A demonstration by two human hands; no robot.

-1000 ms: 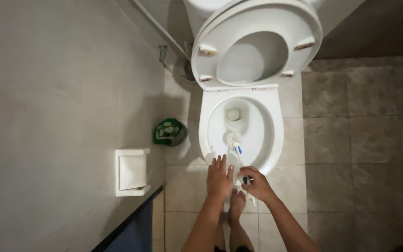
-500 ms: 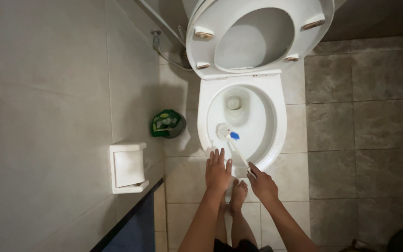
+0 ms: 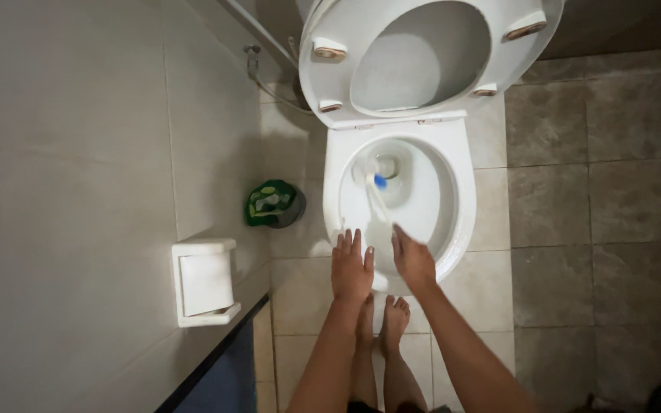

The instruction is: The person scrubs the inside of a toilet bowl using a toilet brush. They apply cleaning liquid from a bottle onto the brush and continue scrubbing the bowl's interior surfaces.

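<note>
Fingers of the right hand (image 3: 412, 258) are clenched on the toilet brush (image 3: 379, 200), whose long axis runs up-left into the toilet bowl (image 3: 460, 199); the left hand (image 3: 351, 268) rests flat, released, just beside.

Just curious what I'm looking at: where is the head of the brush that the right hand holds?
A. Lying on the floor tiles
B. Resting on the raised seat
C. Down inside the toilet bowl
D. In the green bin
C: the brush slants from the right hand down into the toilet bowl, its blue-tipped head near the drain.
</note>
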